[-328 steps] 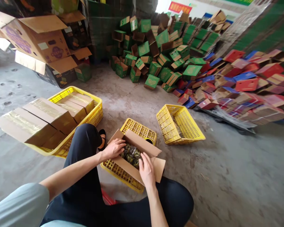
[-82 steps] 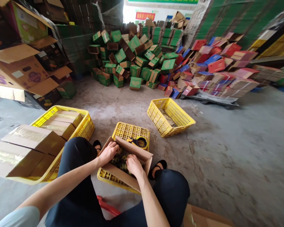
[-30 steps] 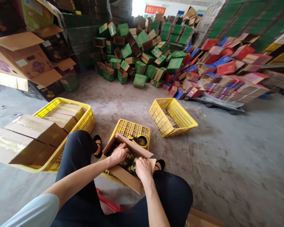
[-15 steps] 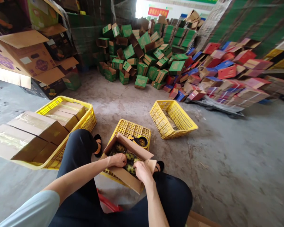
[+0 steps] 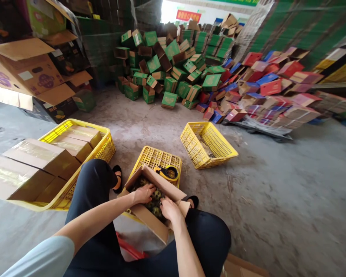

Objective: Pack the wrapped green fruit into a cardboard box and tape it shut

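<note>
An open cardboard box (image 5: 161,177) stands tilted across a yellow upturned crate (image 5: 145,154) between my knees. It holds dark green, roundish pieces, perhaps fruit (image 5: 155,201), too small to name surely. My left hand (image 5: 145,193) lies on these pieces with fingers stretched out and spread. At the box's right end my right hand (image 5: 169,209) rests on them too, its fingers apart and partly lowered inside. Neither hand grips anything visible. Behind the box a yellow and black tape dispenser (image 5: 170,172) lies on the crate.
To the left a yellow crate (image 5: 108,138) holds several taped cardboard boxes (image 5: 43,152). Another yellow crate (image 5: 212,144) stands ahead to the right, with something pale inside. Green boxes (image 5: 170,99) and red and blue boxes (image 5: 271,87) lie heaped behind. Something red (image 5: 129,248) is on the floor below.
Both hands had closed fingers over shiny film on the contents; now the fingers are spread on the pieces. My left hand's fingers have stretched out. The view has shifted slightly.
</note>
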`<state>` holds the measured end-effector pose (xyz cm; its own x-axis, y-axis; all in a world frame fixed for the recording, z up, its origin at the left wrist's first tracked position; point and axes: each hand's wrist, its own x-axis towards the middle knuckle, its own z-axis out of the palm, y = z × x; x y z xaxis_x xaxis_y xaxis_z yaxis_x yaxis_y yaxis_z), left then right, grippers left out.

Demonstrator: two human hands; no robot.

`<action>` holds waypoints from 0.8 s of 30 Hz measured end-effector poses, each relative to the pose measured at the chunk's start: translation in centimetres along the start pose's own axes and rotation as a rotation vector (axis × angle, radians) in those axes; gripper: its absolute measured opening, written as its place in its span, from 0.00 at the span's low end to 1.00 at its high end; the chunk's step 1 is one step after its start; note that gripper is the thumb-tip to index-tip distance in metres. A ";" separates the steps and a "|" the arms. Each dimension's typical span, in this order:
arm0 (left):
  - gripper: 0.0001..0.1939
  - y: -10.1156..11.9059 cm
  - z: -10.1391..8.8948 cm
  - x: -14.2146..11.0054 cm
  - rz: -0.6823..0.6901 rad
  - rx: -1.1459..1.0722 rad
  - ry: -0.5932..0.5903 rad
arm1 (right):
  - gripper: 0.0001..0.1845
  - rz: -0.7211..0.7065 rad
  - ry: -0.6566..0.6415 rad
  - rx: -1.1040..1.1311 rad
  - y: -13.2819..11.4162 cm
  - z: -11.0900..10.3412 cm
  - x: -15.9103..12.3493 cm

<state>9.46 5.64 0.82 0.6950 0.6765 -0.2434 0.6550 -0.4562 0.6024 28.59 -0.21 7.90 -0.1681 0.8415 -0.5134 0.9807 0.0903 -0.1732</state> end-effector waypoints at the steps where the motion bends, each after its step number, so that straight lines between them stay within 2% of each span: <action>1: 0.34 -0.4 0.2 -0.1 -0.017 0.006 -0.004 | 0.19 0.002 0.016 0.009 0.3 0.0 0.2; 5: 0.44 -1.8 0.4 -0.7 -0.055 -0.025 -0.061 | 0.27 0.015 0.114 0.044 1.7 -0.7 1.3; 8: 0.46 -2.2 0.1 -1.1 -0.108 -0.071 -0.023 | 0.31 -0.002 0.181 0.052 2.4 -1.4 2.5; 13: 0.37 -1.6 -0.8 -1.2 -0.189 -0.080 0.118 | 0.30 -0.051 0.222 -0.005 1.7 -1.4 3.4; 17: 0.28 -0.3 -1.6 -2.3 -0.160 -0.079 0.124 | 0.31 -0.040 0.187 -0.060 0.8 -0.3 2.8; 21: 0.19 1.9 -1.7 -4.6 -0.120 -0.015 0.084 | 0.29 -0.003 0.162 -0.074 0.7 0.5 2.4; 24: 0.20 3.8 -1.1 -6.4 -0.097 0.068 0.108 | 0.30 0.051 0.169 -0.093 0.8 0.7 2.8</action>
<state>7.19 0.24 5.44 0.5936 0.7761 -0.2128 0.7390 -0.4210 0.5260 28.83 1.83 5.71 -0.1068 0.9231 -0.3695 0.9938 0.0876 -0.0685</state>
